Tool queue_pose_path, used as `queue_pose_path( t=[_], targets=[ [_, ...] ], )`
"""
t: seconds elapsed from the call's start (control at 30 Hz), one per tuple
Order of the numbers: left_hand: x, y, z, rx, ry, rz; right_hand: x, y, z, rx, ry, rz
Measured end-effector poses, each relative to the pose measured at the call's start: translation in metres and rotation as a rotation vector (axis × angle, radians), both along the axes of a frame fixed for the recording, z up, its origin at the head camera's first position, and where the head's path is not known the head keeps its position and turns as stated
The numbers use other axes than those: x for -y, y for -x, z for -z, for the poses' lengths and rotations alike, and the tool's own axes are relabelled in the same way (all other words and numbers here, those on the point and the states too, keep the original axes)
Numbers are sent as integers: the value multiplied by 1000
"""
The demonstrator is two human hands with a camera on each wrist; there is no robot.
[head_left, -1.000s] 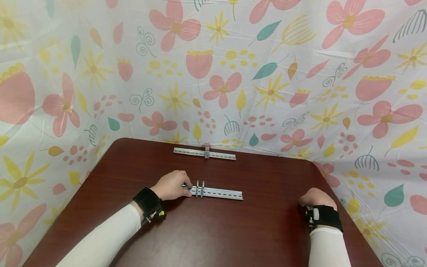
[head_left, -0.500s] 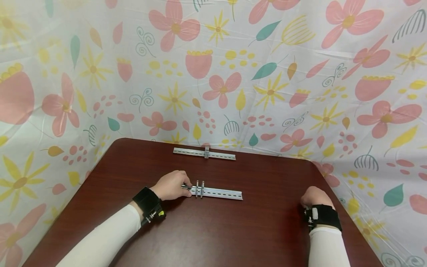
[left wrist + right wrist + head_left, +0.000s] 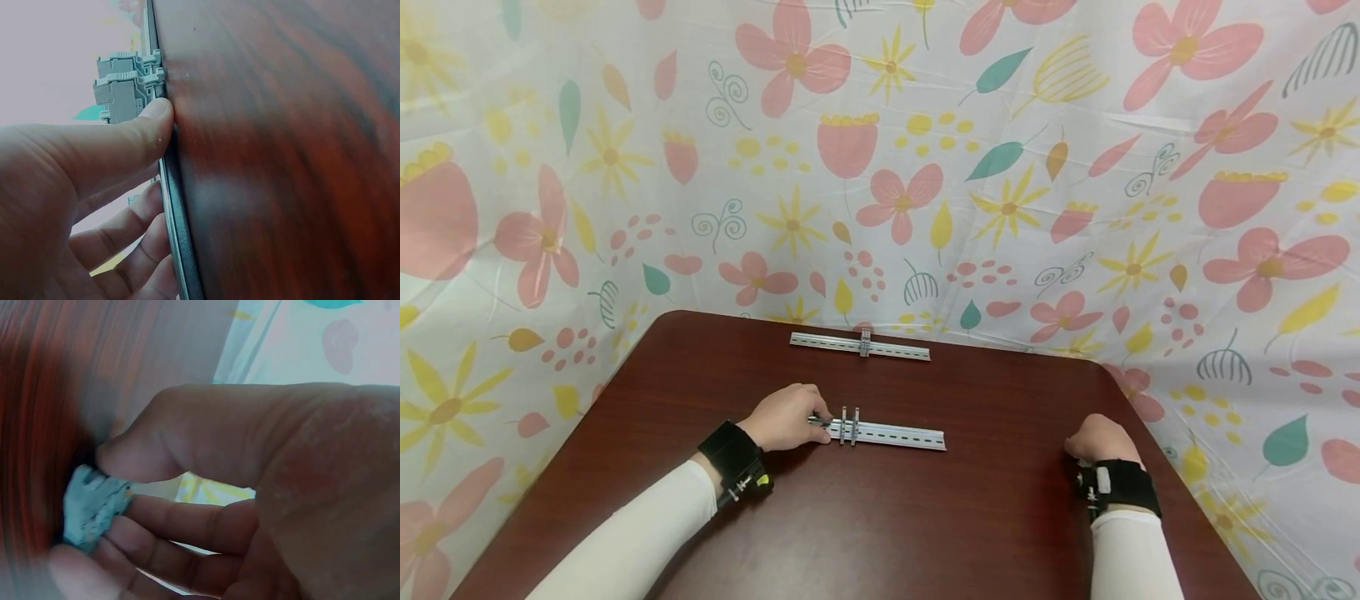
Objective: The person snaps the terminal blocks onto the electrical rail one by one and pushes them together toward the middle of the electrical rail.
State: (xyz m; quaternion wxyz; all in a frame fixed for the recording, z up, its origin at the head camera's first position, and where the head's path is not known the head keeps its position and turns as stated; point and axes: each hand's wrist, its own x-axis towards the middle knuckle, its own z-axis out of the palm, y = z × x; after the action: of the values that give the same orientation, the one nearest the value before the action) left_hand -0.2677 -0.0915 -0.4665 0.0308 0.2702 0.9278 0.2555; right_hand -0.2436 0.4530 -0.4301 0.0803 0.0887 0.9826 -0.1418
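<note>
My left hand [image 3: 786,417] pinches the left end of a slotted metal DIN rail [image 3: 902,434] lying on the table. Two grey terminal blocks [image 3: 850,426] stand upright on that rail, slightly apart, just right of the fingers. In the left wrist view the thumb presses near the rail's edge, close to the terminal blocks [image 3: 122,87]. Off at the right side, my right hand [image 3: 1101,439] is low over the table. In the right wrist view its thumb and fingers hold a small grey terminal block [image 3: 90,506], somewhat blurred; the head view hides it behind the hand.
A second DIN rail [image 3: 827,341] lies near the back edge of the brown table [image 3: 880,517], with grey terminal blocks [image 3: 866,342] clipped at its middle. A flowered curtain [image 3: 880,208] hangs behind and on both sides of the table.
The right hand has shifted a little to the left and slightly away from the body over the last half second. My left hand and the rail stay put.
</note>
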Motion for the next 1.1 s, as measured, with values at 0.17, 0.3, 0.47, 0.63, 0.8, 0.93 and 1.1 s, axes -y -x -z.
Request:
queue_pose_path(
  t=[0.17, 0.3, 0.47, 0.63, 0.8, 0.93, 1.1],
  targets=[
    [-2, -1, 0, -3, 0, 10, 6, 1, 5, -18, 78, 15],
    [-2, 0, 2, -9, 6, 11, 14, 5, 6, -59, 135, -11],
    [-1, 3, 3, -22, 7, 11, 29, 13, 0, -121, 167, -34],
    [-1, 3, 2, -11, 8, 6, 43, 16, -3, -153, 181, -64],
    [-1, 2, 3, -12, 10, 3, 60, 18, 1, -171, 219, -89],
    [-1, 1, 2, -13, 6, 3, 77, 21, 4, -208, 256, -113],
    [-1, 1, 0, -12, 5, 3, 101, 25, 7, -274, 299, -149]
  ],
)
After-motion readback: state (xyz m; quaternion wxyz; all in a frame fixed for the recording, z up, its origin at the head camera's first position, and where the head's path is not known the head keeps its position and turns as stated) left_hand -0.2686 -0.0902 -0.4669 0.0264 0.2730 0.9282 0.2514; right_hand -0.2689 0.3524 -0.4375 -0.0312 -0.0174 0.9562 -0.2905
